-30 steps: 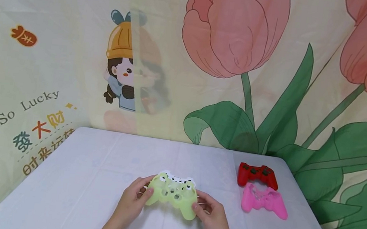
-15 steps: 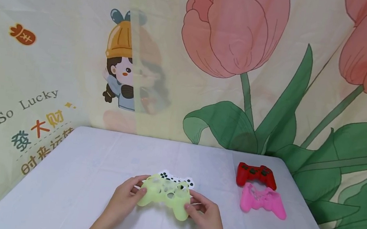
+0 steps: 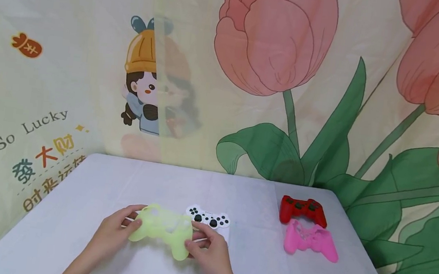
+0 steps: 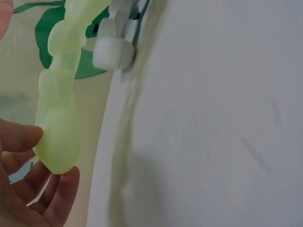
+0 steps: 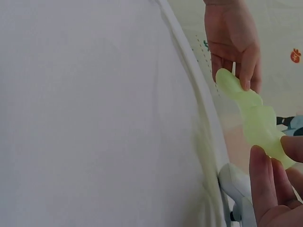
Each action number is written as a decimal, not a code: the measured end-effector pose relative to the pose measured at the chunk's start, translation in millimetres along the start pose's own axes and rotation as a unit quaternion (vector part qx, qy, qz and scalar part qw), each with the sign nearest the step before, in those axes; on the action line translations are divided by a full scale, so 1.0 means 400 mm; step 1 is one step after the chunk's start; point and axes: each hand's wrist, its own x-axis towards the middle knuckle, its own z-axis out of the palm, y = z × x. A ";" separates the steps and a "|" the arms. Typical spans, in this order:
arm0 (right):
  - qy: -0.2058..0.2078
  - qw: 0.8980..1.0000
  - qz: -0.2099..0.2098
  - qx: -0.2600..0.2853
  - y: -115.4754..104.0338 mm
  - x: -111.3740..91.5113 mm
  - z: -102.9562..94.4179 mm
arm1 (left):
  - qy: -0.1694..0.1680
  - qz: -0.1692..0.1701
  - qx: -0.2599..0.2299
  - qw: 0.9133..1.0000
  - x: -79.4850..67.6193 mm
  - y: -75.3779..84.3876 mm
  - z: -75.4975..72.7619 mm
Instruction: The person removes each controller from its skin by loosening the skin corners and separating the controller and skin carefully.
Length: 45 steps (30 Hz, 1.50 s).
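Both hands hold a translucent yellow-green silicone controller cover (image 3: pixel 163 228) above the table. My left hand (image 3: pixel 115 228) pinches its left grip end between thumb and fingers, and my right hand (image 3: pixel 210 250) pinches the right one. In the left wrist view the cover (image 4: pixel 61 109) is seen edge-on, its grip between the thumb and fingers of the left hand (image 4: pixel 35 177). A white game controller (image 3: pixel 208 217) with black buttons and sticks lies just behind the right hand, apart from the cover. The right wrist view shows the cover (image 5: pixel 260 125) stretching between both hands.
On the table's right side lies a red game controller (image 3: pixel 303 211). A pink silicone controller cover (image 3: pixel 311 240) lies just in front of it. The white-covered table (image 3: pixel 130 181) backs onto a printed curtain (image 3: pixel 186 151).
Both hands have carried the yellow-green cover left, away from in front of the white controller. The white controller stays on the table and now shows almost fully.
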 end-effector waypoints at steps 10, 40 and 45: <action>0.005 1.000 -0.001 0.020 0.020 0.046 0.128 | 0.001 -0.021 0.057 0.998 0.008 -0.095 -0.088; -0.051 0.992 -0.011 -0.111 0.020 0.054 0.127 | -0.051 -0.053 0.119 0.990 0.048 -0.153 -0.110; -0.062 0.989 -0.033 -0.134 -0.020 0.037 0.060 | -0.020 0.010 0.132 0.991 0.044 -0.135 -0.112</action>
